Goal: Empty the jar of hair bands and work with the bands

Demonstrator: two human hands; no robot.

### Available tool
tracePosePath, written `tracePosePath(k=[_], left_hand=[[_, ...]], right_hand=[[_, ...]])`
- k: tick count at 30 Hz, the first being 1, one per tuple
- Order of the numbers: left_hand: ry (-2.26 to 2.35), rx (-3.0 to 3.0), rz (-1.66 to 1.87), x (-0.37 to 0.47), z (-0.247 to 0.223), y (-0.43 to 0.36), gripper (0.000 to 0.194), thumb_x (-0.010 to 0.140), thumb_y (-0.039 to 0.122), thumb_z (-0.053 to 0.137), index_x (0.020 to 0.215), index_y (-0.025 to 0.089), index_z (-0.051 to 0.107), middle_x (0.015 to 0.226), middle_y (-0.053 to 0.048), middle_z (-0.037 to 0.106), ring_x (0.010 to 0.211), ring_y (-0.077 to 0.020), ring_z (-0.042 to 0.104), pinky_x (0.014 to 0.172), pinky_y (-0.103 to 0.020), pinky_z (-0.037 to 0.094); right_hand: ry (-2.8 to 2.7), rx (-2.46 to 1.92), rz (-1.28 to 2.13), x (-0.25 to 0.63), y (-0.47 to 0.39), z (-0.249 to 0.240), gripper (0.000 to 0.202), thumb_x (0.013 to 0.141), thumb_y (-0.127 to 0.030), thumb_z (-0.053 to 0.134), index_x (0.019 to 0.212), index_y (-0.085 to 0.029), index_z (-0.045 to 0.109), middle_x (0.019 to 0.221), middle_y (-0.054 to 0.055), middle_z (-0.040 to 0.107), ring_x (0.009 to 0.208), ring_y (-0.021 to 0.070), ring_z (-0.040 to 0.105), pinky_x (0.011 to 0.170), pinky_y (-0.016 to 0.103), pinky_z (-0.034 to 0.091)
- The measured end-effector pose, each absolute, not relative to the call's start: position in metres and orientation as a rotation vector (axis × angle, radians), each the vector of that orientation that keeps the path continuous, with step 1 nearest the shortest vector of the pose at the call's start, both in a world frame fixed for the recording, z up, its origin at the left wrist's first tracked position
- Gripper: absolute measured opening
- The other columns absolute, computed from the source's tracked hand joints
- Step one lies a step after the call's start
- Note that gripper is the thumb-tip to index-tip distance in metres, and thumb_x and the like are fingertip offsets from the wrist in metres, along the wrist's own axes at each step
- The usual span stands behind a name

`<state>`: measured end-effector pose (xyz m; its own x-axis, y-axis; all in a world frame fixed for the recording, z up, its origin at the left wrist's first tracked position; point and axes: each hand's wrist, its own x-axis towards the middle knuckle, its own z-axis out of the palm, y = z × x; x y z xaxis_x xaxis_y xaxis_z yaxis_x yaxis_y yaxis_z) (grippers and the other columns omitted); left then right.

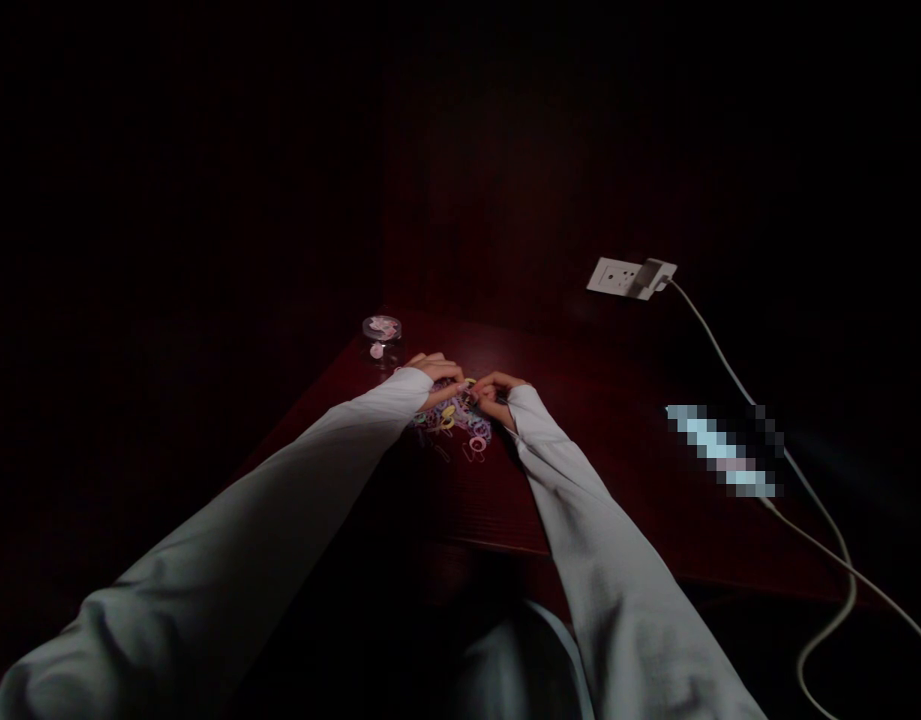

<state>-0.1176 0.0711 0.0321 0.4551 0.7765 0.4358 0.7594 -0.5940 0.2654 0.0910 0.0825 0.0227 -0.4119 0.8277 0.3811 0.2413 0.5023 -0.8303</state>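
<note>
Head view | left hand (437,372) and right hand (499,393) meet over pile of small rings and clips (449,418), inward from table's (460,505) left edge | grip: fingers curled close, whether clamped on a piece can't be told | risk: tangled pieces, tugged, may scatter toward near edge

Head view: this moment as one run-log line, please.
left hand: at colourful pile | right hand: same pile | jar: left of hands | charger: in wall socket
</note>
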Motion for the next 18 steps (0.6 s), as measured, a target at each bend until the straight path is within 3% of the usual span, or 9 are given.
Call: tracePosePath(k=[6,12,18], left_hand=[[1.429,2.554,0.937,-0.117,0.038,0.068,0.027,0.098,0.037,0.049,0.089,0.021,0.069,0.087,-0.003,0.068,0.090,-0.0199,0.056,0.085,-0.034,0.040],[1.419,2.486,0.977,-0.118,0.042,0.071,0.027,0.098,0.039,0.049,0.091,0.022,0.069,0.088,-0.003,0.068,0.089,-0.0202,0.057,0.087,-0.036,0.041],[1.425,2.456,0.977,-0.114,0.044,0.065,0.028,0.098,0.038,0.048,0.091,0.021,0.069,0.088,-0.003,0.067,0.089,-0.0206,0.056,0.089,-0.037,0.041]], right_hand=[[-1.894,-0.869,0.866,0.094,0.086,0.023,0.035,0.082,-0.046,0.063,0.107,-0.021,0.066,0.073,-0.001,0.068,0.060,0.0123,0.055,0.061,0.025,0.044],[-1.922,-0.907,0.880,0.094,0.083,0.025,0.040,0.090,-0.057,0.055,0.092,-0.021,0.071,0.079,0.003,0.073,0.069,0.0159,0.062,0.066,0.027,0.047],[-1.954,-0.861,0.882,0.091,0.082,0.025,0.043,0.081,-0.059,0.067,0.103,-0.023,0.070,0.081,0.001,0.071,0.061,0.0130,0.054,0.060,0.026,0.043]])
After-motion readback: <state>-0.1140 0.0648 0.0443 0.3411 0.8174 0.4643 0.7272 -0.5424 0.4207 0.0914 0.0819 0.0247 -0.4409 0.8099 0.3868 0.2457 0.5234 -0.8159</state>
